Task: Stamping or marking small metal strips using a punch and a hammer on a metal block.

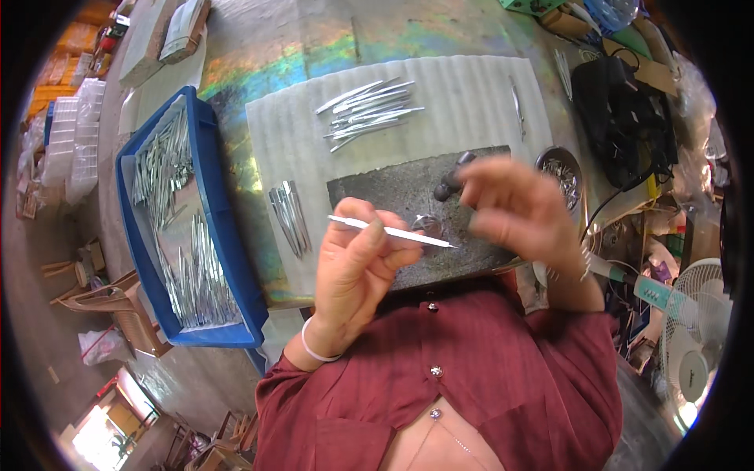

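My left hand (361, 255) is closed round a slim, pale stick (404, 233) with a thin pointed tip, pinched between thumb and fingers. The stick lies nearly level, its tip toward the right. Motion blurs my right hand (518, 208), raised past that tip, so its grip is unclear. By its fingertips is a dark, knobbed piece (446, 188); whether they touch it I cannot tell. Below both hands lies a dark grey mat (377, 184), with a small shiny round thing (427, 226) on it, partly behind the stick.
Slim silvery sticks (373, 110) lie on a white foam sheet (463, 86), with a smaller bundle (290, 220) at its left. A blue tray (212, 149) holds many more. At right are a bowl of small metal parts (559, 166), a black bag (620, 118) and a fan (695, 314).
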Motion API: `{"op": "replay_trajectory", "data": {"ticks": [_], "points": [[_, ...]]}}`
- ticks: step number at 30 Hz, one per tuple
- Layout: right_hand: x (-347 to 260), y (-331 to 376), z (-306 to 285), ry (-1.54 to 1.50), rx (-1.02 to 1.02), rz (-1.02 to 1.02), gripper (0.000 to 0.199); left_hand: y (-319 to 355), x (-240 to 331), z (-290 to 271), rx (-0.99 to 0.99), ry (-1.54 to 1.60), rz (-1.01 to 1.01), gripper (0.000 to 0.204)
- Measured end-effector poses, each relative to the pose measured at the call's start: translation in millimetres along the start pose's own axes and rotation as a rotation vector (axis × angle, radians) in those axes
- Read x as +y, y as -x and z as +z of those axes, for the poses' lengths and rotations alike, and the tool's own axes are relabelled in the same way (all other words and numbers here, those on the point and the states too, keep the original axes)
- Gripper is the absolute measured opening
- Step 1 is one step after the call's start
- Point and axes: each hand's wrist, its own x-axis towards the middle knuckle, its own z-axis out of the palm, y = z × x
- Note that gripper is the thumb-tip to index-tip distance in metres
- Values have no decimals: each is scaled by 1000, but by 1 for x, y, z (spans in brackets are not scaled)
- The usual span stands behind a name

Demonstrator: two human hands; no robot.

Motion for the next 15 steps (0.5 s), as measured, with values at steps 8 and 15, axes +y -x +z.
{"op": "replay_trajectory", "data": {"ticks": [8,15], "points": [[17,24,47,-589,21,-2,10,14,-5,-10,-146,-392,-185,10],[15,21,69,-564,-35,246,14,42,-3,-14,-154,-784,-198,16]]}}
